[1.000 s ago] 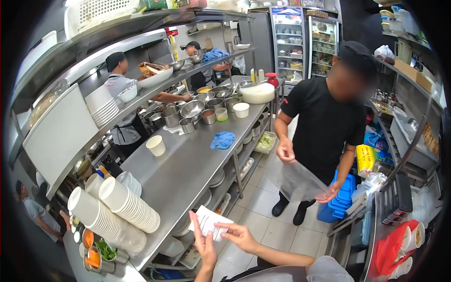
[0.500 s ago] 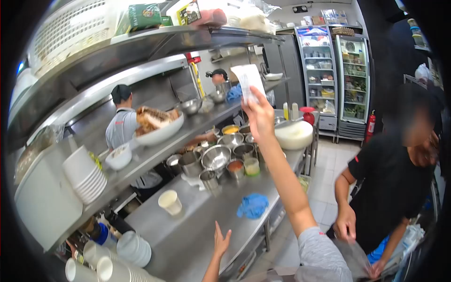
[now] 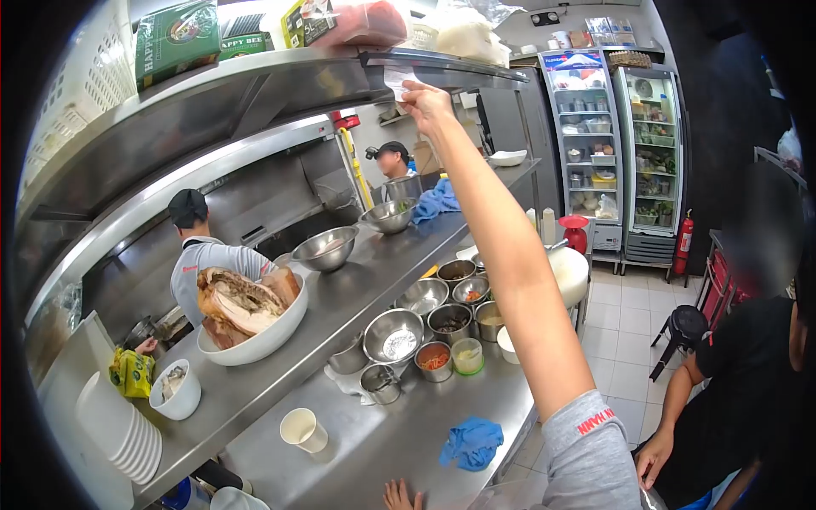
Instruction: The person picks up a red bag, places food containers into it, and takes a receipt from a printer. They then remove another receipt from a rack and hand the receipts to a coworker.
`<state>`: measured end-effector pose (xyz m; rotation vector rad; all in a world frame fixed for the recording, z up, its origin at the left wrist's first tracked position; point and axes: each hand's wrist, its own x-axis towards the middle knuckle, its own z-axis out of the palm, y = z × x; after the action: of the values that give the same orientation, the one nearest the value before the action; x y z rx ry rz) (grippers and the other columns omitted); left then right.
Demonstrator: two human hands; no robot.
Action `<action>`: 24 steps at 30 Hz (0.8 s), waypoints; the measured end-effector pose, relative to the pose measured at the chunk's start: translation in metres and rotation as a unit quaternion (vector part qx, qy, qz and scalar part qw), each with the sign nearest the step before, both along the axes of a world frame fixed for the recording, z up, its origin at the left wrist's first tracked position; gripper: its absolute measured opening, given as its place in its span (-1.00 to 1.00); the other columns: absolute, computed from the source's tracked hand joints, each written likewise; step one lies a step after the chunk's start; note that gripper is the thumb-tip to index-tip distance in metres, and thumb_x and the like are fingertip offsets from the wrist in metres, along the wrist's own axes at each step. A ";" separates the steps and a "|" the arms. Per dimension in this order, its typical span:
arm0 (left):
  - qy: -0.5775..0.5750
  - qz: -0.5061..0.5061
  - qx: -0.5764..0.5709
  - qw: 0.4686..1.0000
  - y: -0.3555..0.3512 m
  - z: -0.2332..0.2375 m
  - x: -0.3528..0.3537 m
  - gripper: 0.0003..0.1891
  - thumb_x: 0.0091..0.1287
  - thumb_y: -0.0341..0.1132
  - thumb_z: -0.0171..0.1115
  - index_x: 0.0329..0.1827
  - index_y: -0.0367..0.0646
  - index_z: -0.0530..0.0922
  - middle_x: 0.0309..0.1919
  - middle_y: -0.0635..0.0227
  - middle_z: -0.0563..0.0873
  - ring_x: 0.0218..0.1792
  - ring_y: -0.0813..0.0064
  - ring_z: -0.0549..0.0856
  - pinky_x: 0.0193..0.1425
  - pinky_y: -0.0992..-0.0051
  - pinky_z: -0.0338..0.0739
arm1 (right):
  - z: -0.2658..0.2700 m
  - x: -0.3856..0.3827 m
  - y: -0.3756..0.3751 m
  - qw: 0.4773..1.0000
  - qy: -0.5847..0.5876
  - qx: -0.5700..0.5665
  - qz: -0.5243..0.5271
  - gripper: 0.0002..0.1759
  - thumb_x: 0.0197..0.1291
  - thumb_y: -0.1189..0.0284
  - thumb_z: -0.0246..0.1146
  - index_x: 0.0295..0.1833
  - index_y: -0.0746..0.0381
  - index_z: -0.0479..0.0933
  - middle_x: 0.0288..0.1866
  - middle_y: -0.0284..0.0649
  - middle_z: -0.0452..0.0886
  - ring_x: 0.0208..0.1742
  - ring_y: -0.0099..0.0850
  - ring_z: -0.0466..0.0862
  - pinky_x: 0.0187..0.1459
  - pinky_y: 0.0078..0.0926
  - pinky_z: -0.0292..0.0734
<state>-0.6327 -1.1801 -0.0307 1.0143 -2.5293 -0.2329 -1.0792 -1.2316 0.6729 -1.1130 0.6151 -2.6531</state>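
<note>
My right hand (image 3: 427, 104) is raised high, its fingers closed on a small white paper slip (image 3: 399, 82). The slip is against or just in front of the front edge of the upper metal shelf (image 3: 327, 83); whether it touches cannot be told. Low in view, my left hand (image 3: 401, 495) shows only its fingers, spread out over the steel counter (image 3: 374, 446). A blue cloth (image 3: 472, 443) lies crumpled to its right. A paper cup (image 3: 303, 430) stands on the counter to its left.
Steel bowls and pots (image 3: 393, 336) crowd the counter. A white bowl of meat (image 3: 255, 327) sits on the middle shelf (image 3: 357, 274), near stacked white tubs (image 3: 119, 433). Two co-workers (image 3: 194, 246) are behind the shelf. Another person in black (image 3: 722, 408) stands right, near a stool (image 3: 682, 327).
My right hand has moved up and left with the paper slip, to the upper shelf's edge. My left hand has dropped lower in view. The view has shifted, and the person in black has moved lower.
</note>
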 end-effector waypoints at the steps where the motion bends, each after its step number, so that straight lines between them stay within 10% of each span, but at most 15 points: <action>1: -0.016 0.000 0.012 1.000 0.001 0.003 0.001 -0.37 0.32 0.02 0.00 0.37 -0.14 0.20 0.35 0.03 0.20 0.39 0.02 0.09 0.41 0.02 -0.05 | -0.001 0.000 0.002 1.000 0.005 -0.003 0.005 -0.58 -0.10 0.86 0.07 -0.05 0.41 0.51 -0.16 -0.07 0.56 -0.26 -0.33 0.59 -0.23 -0.35 0.60; 4: -0.047 -0.001 0.038 0.998 0.002 0.006 0.004 -0.36 0.32 0.04 0.00 0.38 -0.12 0.19 0.36 0.04 0.19 0.40 0.03 0.07 0.41 0.01 -0.07 | -0.005 0.004 0.010 0.998 0.049 0.011 -0.031 -0.59 -0.01 0.82 0.12 0.02 0.41 0.50 -0.09 -0.08 0.57 -0.22 -0.32 0.60 -0.15 -0.45 0.58; 9: -0.132 0.004 0.074 0.988 -0.006 0.004 0.006 -0.34 0.30 0.08 0.01 0.39 -0.05 0.18 0.39 0.06 0.14 0.43 0.07 0.02 0.42 0.02 -0.09 | -0.004 0.011 0.030 0.981 0.127 0.140 -0.052 -0.15 0.00 0.84 0.02 0.43 0.00 0.13 0.36 -0.26 0.26 0.21 -0.29 0.36 0.24 -0.08 0.23; 12: 0.081 -0.030 0.109 0.990 0.009 0.018 0.013 -0.37 0.30 0.01 0.02 0.33 -0.21 0.24 0.32 -0.05 0.23 0.41 -0.01 0.05 0.40 -0.08 -0.18 | -0.042 0.018 0.030 0.959 0.091 0.155 -0.218 -0.11 0.00 0.80 0.06 0.45 -0.06 0.05 0.43 -0.13 0.14 0.02 -0.34 0.49 0.04 -0.23 0.43; 14: 0.086 -0.030 0.127 0.988 0.012 0.017 0.015 -0.36 0.28 0.01 0.03 0.33 -0.20 0.25 0.34 -0.01 0.23 0.42 0.01 0.04 0.41 -0.05 -0.23 | -0.095 0.052 0.048 0.959 0.121 0.138 -0.214 -0.09 -0.02 0.74 0.14 0.46 -0.01 0.01 0.30 -0.03 0.25 -0.38 -0.49 0.52 -0.46 -0.53 0.44; 17: 0.089 -0.026 0.124 0.988 0.006 0.014 0.012 -0.36 0.28 0.01 0.04 0.33 -0.20 0.25 0.34 0.03 0.24 0.43 0.07 0.04 0.43 -0.03 -0.27 | -0.206 0.136 0.088 0.963 0.149 0.216 -0.066 -0.27 0.01 0.64 0.17 0.36 0.15 0.17 -0.05 -0.16 0.53 -0.27 -0.45 0.57 -0.33 -0.55 0.47; 18: 0.084 -0.031 0.121 0.989 0.007 0.011 0.013 -0.36 0.28 0.00 0.04 0.33 -0.20 0.25 0.34 0.05 0.25 0.43 0.08 0.04 0.43 -0.02 -0.28 | -0.272 0.136 0.076 0.944 0.281 0.165 -0.046 -0.38 0.04 0.54 0.20 0.28 0.19 0.25 -0.20 -0.24 0.58 -0.29 -0.45 0.58 -0.31 -0.51 0.49; 20: 0.074 -0.040 0.095 0.992 0.006 0.007 0.014 -0.36 0.28 0.00 0.04 0.34 -0.20 0.24 0.34 0.09 0.27 0.43 0.12 0.06 0.44 -0.01 -0.30 | -0.354 0.223 0.151 0.733 0.523 0.309 -0.305 -0.55 0.11 0.41 0.24 0.13 0.27 0.38 -0.03 -0.23 0.53 -0.03 -0.37 0.52 -0.03 -0.37 0.45; 22: 0.092 -0.053 0.101 0.989 0.010 0.010 0.017 -0.37 0.27 -0.07 0.09 0.33 -0.22 0.23 0.33 0.11 0.29 0.42 0.13 0.10 0.44 0.00 -0.27 | -0.478 0.274 0.204 0.812 0.485 0.315 0.078 -0.54 0.25 0.32 0.13 0.22 0.26 0.36 0.08 -0.19 0.48 0.09 -0.33 0.46 0.03 -0.32 0.41; 24: 0.106 -0.093 0.101 0.985 0.001 -0.003 0.021 -0.37 0.24 -0.16 0.14 0.34 -0.23 0.22 0.32 0.13 0.32 0.39 0.14 0.16 0.45 0.03 -0.19 | -0.586 0.333 0.287 0.654 0.386 0.618 0.204 -0.51 0.24 0.30 0.11 0.23 0.30 0.34 0.14 -0.09 0.45 0.17 -0.24 0.44 0.11 -0.26 0.39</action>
<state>-0.6118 -1.1791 -0.0334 0.7758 -2.4392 -0.6279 -0.7460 -0.9443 0.0866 -1.4498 1.6508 -0.7390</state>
